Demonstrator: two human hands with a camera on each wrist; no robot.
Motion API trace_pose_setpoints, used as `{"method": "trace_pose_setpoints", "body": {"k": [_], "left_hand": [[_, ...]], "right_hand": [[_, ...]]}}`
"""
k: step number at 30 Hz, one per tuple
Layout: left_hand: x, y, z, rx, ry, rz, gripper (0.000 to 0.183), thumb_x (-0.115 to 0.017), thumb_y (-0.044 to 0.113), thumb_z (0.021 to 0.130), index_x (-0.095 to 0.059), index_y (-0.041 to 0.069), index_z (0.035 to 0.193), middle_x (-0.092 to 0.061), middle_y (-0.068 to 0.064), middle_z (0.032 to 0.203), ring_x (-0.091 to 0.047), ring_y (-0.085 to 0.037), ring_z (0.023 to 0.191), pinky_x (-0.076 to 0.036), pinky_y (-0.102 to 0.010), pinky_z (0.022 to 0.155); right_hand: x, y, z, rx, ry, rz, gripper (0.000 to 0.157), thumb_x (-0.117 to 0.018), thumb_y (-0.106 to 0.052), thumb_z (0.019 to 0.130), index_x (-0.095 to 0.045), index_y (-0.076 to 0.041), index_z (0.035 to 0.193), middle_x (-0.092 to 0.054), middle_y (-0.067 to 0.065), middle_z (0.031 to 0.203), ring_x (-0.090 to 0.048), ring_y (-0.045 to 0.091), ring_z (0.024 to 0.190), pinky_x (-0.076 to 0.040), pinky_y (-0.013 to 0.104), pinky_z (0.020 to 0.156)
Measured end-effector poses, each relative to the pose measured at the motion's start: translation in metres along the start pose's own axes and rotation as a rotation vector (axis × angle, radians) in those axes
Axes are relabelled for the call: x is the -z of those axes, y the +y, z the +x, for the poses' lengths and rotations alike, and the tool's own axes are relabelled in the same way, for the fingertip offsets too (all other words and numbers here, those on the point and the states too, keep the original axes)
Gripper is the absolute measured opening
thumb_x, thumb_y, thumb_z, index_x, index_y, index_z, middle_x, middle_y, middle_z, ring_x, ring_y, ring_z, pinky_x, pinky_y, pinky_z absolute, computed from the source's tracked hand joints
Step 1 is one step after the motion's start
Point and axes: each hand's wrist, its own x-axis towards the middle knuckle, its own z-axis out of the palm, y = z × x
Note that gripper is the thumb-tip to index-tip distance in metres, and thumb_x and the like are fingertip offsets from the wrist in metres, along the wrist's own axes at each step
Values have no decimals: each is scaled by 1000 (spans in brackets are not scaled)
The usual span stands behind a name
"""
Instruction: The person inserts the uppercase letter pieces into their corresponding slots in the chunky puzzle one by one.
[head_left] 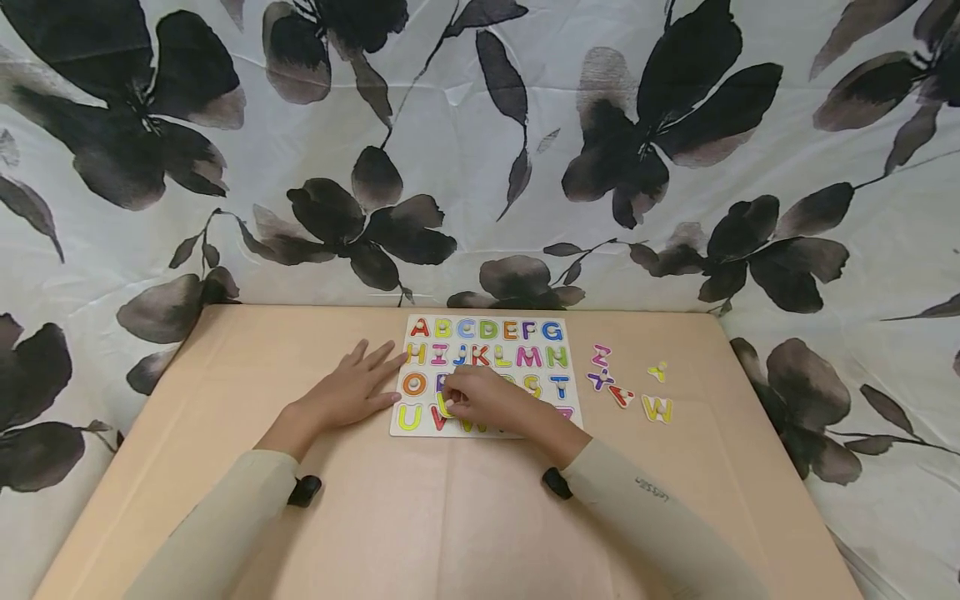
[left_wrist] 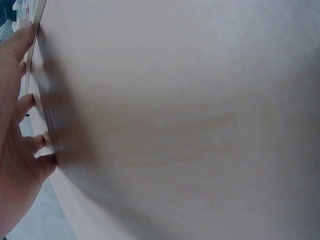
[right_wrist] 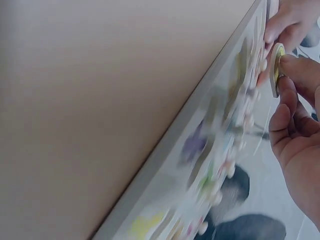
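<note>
A white alphabet puzzle board (head_left: 426, 430) with rows of coloured letters lies near the far side of the table. My left hand (head_left: 348, 387) rests at the board's left edge with fingers spread, the thumb touching that edge. In the left wrist view its fingertips meet the board's side. My right hand (head_left: 491, 400) is over the lower middle of the board. Between thumb and fingers it pinches a yellow letter piece (right_wrist: 276, 70) with a pale border, seen nearly edge-on in the right wrist view. Which letter it is, I cannot tell. The hand hides several letters.
Right of the board lie loose letter pieces: a pink Z (head_left: 602, 356), a purple X (head_left: 600, 379), a red piece (head_left: 621, 396), a small yellow piece (head_left: 657, 372) and a yellow W (head_left: 657, 408). Behind the table (head_left: 442, 517) hangs a floral cloth (head_left: 465, 250).
</note>
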Motion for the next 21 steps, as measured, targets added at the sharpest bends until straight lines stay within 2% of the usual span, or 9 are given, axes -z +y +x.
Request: {"method": "trace_pose_setpoints", "body": {"k": [10, 15, 21], "left_hand": [[-1, -1, 0, -25, 33, -1, 70, -60, 50, 102, -35, 25, 163, -23, -13, 172, -12, -57, 154, -21, -75, 119], [0, 0, 0, -31, 33, -4, 69, -59, 49, 102, -36, 25, 162, -24, -13, 172, -12, -57, 154, -21, -75, 119], [0, -1, 0, -15, 17, -10, 68, -57, 50, 103, -34, 27, 163, -21, -11, 173, -9, -55, 156, -19, -74, 121]], "right_hand": [[-16, -25, 44, 50, -16, -65, 6, -69, -13, 96, -68, -16, 91, -53, -6, 81, -47, 6, 75, -36, 14, 63], [-27, -31, 52, 47, -23, -114, 7, -71, -13, 95, -67, -14, 90, -52, -6, 81, -47, 5, 74, -35, 13, 62], [-33, -34, 52, 33, -20, -107, 8, -70, -11, 95, -66, -15, 89, -55, -6, 83, -50, 6, 73, -37, 14, 62]]}}
